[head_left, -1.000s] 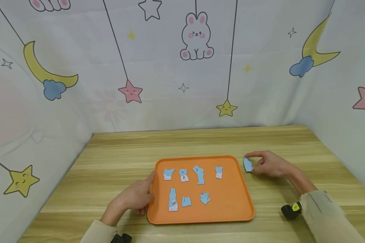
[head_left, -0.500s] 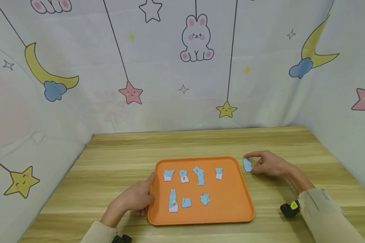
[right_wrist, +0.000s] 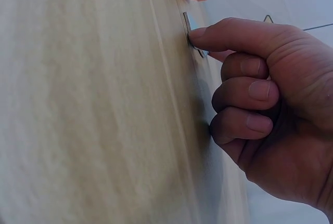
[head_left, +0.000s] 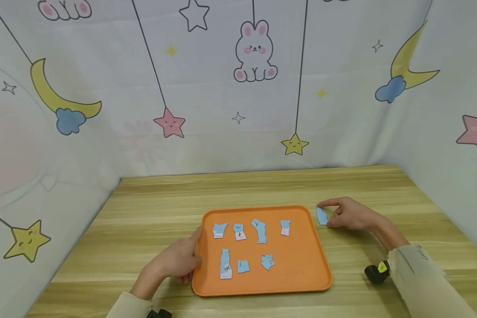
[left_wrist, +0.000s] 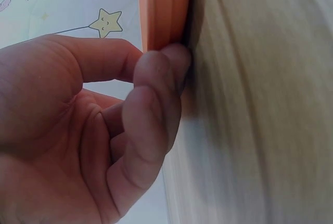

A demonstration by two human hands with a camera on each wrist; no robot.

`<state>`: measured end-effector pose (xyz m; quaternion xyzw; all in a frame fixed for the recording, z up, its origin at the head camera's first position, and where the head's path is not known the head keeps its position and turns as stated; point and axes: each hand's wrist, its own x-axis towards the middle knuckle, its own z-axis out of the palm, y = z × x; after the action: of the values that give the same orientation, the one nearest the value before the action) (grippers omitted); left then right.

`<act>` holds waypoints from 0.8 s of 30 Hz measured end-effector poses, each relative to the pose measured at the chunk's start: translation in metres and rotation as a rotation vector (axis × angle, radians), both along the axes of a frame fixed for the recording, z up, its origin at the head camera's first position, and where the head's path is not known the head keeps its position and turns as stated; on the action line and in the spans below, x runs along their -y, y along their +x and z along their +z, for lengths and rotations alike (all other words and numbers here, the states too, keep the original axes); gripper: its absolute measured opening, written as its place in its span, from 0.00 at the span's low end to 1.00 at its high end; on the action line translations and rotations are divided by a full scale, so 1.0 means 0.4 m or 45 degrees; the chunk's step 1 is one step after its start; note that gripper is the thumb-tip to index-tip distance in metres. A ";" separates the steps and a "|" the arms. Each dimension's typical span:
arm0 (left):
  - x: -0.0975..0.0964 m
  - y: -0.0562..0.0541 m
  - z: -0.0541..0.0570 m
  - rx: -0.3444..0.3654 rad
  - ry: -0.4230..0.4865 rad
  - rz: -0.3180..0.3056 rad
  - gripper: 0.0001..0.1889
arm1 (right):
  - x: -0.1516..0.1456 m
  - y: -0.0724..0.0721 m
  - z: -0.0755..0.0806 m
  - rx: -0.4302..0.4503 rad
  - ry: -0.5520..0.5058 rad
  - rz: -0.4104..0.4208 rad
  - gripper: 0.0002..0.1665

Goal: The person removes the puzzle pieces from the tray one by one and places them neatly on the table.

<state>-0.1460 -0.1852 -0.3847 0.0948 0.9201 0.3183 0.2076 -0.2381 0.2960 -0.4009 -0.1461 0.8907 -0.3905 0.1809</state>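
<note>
My left hand (head_left: 177,258) is at the left side of an orange tray (head_left: 302,278), index finger along the rim and thumb against it. Its other fingers curl in at the tray's edge, as the left wrist view shows. My right hand (head_left: 351,215) pinches a small blue card piece (head_left: 322,216) between thumb and index finger, just off the tray's right rim. In the right wrist view the piece's thin edge (right_wrist: 187,24) stands close over the table, with the remaining fingers curled into the palm.
Several irregular blue-and-white card pieces lie in two rows in the tray, among them a long one (head_left: 225,265) and a forked one (head_left: 259,230). The wood-grain table (head_left: 163,194) is backed by a white cloth (head_left: 206,150) printed with stars, moons and a rabbit.
The view has tilted up slightly and shifted a little right. Both hands keep their places, the right one with the card piece and the left at the tray.
</note>
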 end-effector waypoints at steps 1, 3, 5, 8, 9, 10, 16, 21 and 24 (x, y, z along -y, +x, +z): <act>0.001 0.000 -0.001 -0.001 0.001 -0.002 0.44 | 0.000 0.000 0.001 0.000 0.001 0.000 0.41; 0.002 -0.001 -0.003 -0.002 0.001 -0.004 0.44 | -0.001 0.001 0.002 0.005 -0.006 -0.001 0.41; 0.003 -0.001 -0.004 -0.003 0.000 -0.005 0.44 | -0.002 0.002 0.004 0.012 -0.014 -0.006 0.42; 0.004 -0.002 -0.006 -0.007 -0.001 -0.006 0.44 | -0.005 0.004 0.008 0.028 -0.015 -0.025 0.43; 0.004 -0.002 -0.007 -0.008 -0.002 -0.008 0.44 | -0.005 0.005 0.011 0.026 -0.011 -0.031 0.44; 0.004 -0.002 -0.007 -0.009 -0.002 -0.008 0.44 | -0.005 0.005 0.013 0.021 -0.007 -0.031 0.44; 0.003 -0.003 -0.005 -0.015 -0.005 -0.012 0.44 | 0.001 0.007 0.032 -0.055 0.030 -0.025 0.44; 0.001 -0.002 -0.003 -0.013 -0.014 -0.004 0.44 | 0.015 0.009 0.040 -0.105 0.014 -0.035 0.38; -0.001 -0.001 -0.002 -0.013 -0.019 0.005 0.44 | 0.025 0.014 0.044 -0.125 -0.016 -0.047 0.35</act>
<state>-0.1465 -0.1846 -0.3854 0.0929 0.9237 0.3114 0.2028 -0.2326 0.2859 -0.3832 -0.1497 0.8986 -0.3917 0.1289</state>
